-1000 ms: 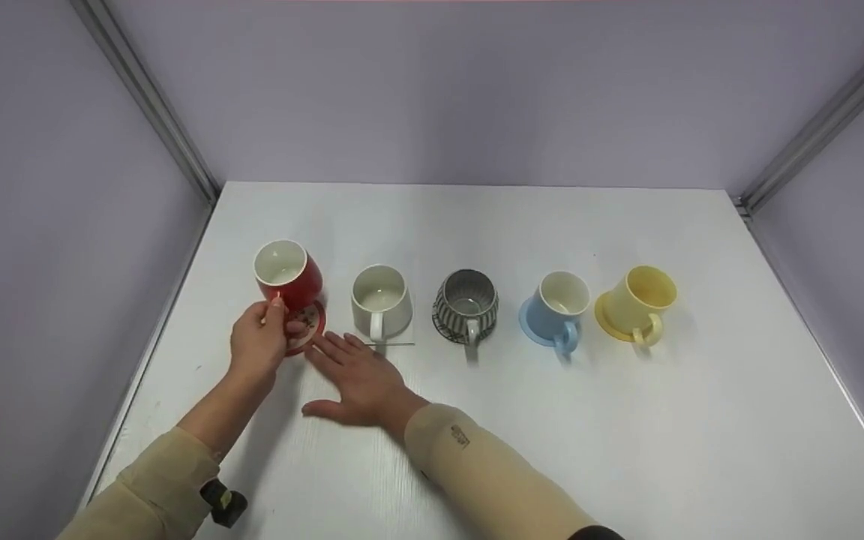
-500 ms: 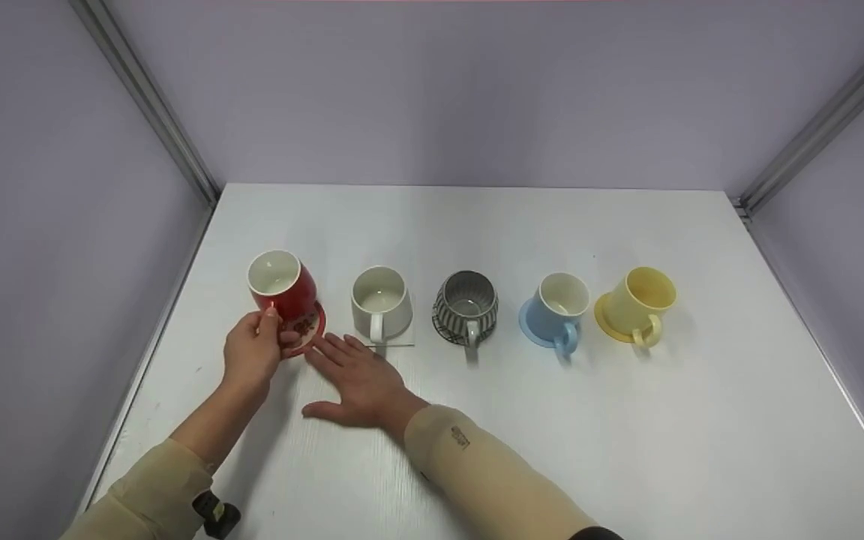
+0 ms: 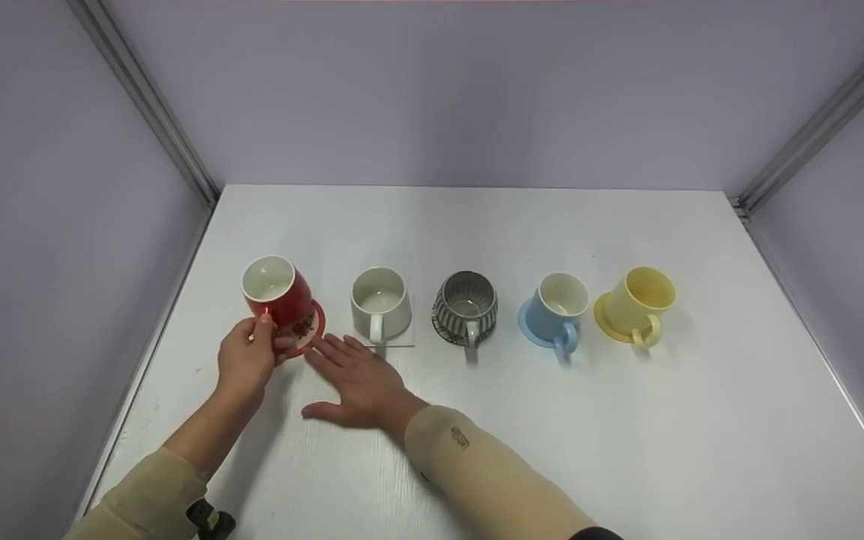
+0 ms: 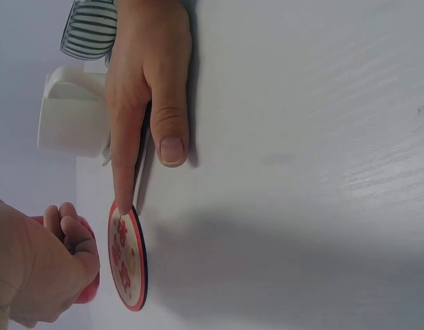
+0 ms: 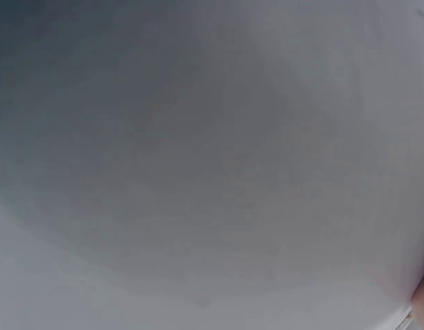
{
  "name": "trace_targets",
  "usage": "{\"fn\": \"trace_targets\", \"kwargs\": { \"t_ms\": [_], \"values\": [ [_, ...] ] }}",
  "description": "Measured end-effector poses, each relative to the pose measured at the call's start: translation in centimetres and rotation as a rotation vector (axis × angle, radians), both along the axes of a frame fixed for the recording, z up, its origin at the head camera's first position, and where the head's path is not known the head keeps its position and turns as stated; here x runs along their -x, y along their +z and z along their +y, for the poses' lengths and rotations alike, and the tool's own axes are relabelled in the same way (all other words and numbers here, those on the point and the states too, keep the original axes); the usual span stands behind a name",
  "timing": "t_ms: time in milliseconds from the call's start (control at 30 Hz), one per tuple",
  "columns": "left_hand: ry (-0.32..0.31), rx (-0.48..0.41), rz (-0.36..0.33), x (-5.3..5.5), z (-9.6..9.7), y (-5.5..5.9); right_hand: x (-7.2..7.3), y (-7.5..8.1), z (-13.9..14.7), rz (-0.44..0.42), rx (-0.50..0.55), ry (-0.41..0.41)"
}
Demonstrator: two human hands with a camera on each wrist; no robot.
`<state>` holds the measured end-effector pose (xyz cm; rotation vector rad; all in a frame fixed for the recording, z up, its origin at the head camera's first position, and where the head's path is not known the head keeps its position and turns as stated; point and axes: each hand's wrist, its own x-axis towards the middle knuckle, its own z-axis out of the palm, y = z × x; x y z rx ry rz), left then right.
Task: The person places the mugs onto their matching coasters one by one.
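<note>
My left hand [image 3: 247, 352] grips the handle of a red mug [image 3: 289, 301] with a white inside. In the left wrist view the mug [image 4: 88, 292] is held above the table, with a gap between it and a round red-rimmed coaster [image 4: 133, 292]. The coaster [image 3: 309, 330] lies flat, partly hidden by mug and fingers in the head view. My right hand [image 3: 361, 382] rests palm down with straight fingers, its fingertips at the coaster's right edge. Beyond it stands a white mug [image 3: 381, 304] on a square white coaster [image 3: 406, 339].
To the right, a grey striped mug [image 3: 466, 307] stands on a dark patterned coaster. Further along are a light blue mug [image 3: 552, 315] on a blue coaster and a yellow mug [image 3: 638, 300] on a yellow coaster. Walls enclose the white table [image 3: 589, 435] at the back and sides.
My left hand has carried the red mug a little left and toward the body, uncovering slightly different parts of the coaster. My right hand and the other mugs stay where they were.
</note>
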<state>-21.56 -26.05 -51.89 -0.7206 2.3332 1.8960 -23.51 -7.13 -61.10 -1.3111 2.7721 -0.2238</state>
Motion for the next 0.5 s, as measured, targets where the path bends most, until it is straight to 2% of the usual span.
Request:
{"fn": "trace_targets", "kwargs": {
  "t_ms": [367, 500],
  "values": [
    [-0.009, 0.024, -0.049, -0.47, -0.23, -0.38, -0.06, 0.17, -0.02, 0.012, 0.0, -0.001],
    [-0.021, 0.017, -0.04, -0.73, -0.22, -0.7, -0.02, -0.02, -0.01, 0.009, 0.001, -0.006]
  ]
}}
